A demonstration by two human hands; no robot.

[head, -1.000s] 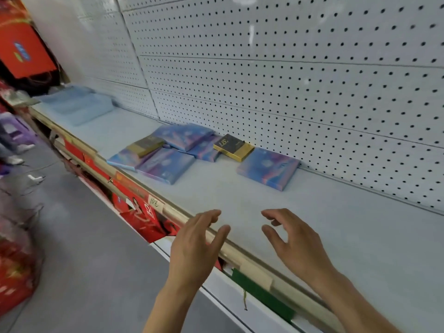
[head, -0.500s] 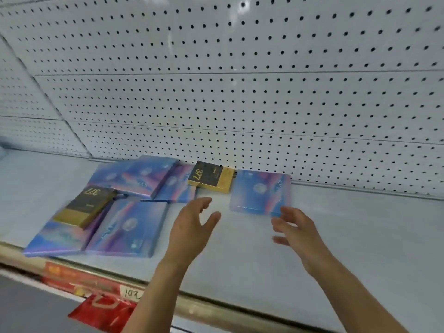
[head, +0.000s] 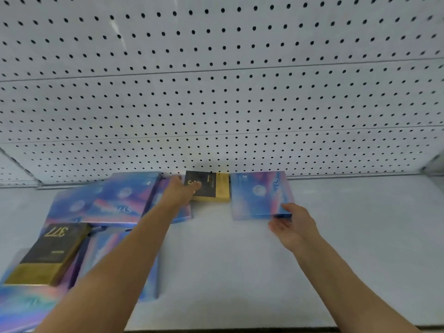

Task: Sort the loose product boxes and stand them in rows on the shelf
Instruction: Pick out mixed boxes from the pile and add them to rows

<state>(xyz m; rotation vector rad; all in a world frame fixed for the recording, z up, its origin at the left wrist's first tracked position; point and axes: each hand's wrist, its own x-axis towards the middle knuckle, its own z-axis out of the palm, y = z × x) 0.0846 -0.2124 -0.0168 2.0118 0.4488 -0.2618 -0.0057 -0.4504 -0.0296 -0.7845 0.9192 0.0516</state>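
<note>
We saw both arms stretched over the pale shelf (head: 240, 272) toward its pegboard back wall (head: 216, 92). The left hand (head: 179, 192) lay on the near left corner of a small black and gold box (head: 211, 186) that sat flat against the back wall; its fingers (head: 195, 186) rested on the dark top, but we could not tell whether they were curled around the edge or only touching it. The right hand (head: 292, 224) gripped the near right corner of a flat blue and pink box (head: 260, 195), thumb on top and fingers underneath the front edge. That box lay just to the right of the black and gold one, also close to the back wall. To the left, several more blue and pink boxes (head: 115, 200) lay loose and overlapping, partly hidden by the left forearm. A second black and gold box (head: 48, 255), marked 377, rested on top of them near the front left of the shelf, tilted at an angle. None of the boxes stood upright
</note>
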